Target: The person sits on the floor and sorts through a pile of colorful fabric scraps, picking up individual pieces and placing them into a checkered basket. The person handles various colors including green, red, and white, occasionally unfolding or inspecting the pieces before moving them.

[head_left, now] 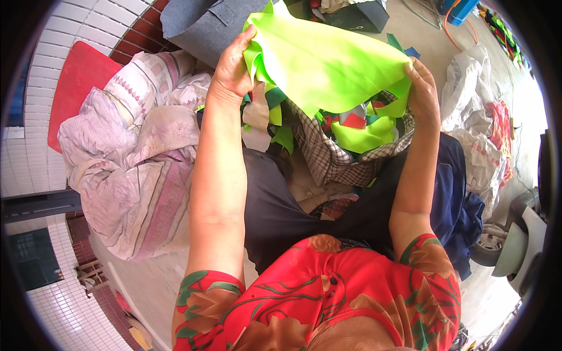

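A bright lime-green piece of fabric [328, 61] is stretched between my two raised hands. My left hand [233, 64] is closed on its left edge, where the cloth bunches and hangs in folds. At the right edge my right hand [422, 93] pinches the cloth, thumb on top. Below the fabric stands a checked cloth bag [336, 167] holding several scraps in lime green, red, grey and dark green. More scraps, among them a beige piece [256, 117], hang beside the bag near my left wrist. The stretched cloth hides part of the bag.
A heap of pale patterned bedding [140, 146] lies at the left, by a red board [82, 88]. Grey felt-like material [202, 26] and a dark box [360, 17] are at the back. White sacks [468, 88] stand at the right, with a wheeled object [489, 243] nearer me.
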